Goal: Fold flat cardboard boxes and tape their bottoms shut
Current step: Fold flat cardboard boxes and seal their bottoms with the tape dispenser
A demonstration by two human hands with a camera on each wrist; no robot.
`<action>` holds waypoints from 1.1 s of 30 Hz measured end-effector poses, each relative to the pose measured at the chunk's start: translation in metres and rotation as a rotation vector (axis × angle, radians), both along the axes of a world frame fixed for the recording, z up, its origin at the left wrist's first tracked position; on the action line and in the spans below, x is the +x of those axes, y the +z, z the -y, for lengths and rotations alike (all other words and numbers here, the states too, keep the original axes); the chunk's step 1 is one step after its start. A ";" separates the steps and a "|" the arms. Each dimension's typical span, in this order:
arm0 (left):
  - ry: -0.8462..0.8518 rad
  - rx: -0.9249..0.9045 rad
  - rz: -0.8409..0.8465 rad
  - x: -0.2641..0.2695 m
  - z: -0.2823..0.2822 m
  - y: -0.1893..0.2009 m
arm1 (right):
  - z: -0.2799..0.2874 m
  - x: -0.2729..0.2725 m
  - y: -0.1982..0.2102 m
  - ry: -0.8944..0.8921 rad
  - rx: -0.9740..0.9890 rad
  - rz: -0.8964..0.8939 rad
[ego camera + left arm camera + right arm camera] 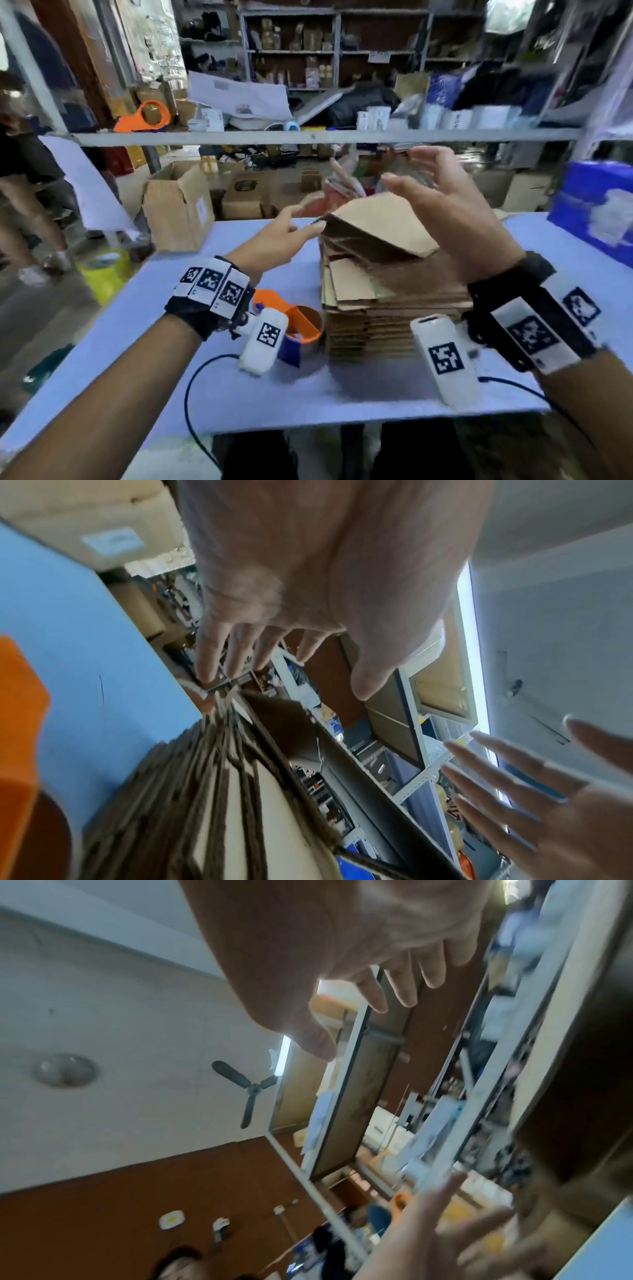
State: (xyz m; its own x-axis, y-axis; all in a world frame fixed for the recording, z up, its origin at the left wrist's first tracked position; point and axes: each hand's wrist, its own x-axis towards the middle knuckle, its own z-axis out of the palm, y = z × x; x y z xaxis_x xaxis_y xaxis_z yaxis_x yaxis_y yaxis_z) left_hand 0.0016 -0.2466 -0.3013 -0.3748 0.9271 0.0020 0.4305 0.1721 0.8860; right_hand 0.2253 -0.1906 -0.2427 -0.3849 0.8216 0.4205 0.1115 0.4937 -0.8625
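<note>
Reaching with left hand (274,236), fingers loosely extended, toward raised top flat box (383,222) on cardboard stack (394,301), hovering right hand (459,209) spread wide above.

Stack of flat cardboard boxes (387,308) on a blue table (239,394). The left hand (274,240), fingers extended, touches the raised corner of the top box (380,222). The right hand (455,212) hovers above it, fingers spread. A tape dispenser (294,325) lies just left of the stack.
</note>
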 end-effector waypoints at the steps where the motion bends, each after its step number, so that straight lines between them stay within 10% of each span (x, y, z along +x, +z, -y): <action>1: 0.019 -0.037 0.031 0.009 -0.009 -0.001 | -0.020 0.016 0.000 -0.118 0.038 0.083; 5: -0.015 -0.172 0.122 0.028 -0.031 -0.005 | -0.090 0.061 -0.008 -0.386 0.037 0.389; 11: -0.022 -0.147 0.074 0.032 -0.048 -0.005 | -0.130 0.079 -0.041 -0.267 -0.179 0.743; 19: -0.059 0.058 0.102 0.043 -0.050 0.010 | -0.133 0.092 -0.049 -0.223 -0.322 0.591; 33: -0.135 0.512 0.239 -0.008 -0.001 0.033 | -0.091 0.048 -0.009 -0.059 0.201 0.239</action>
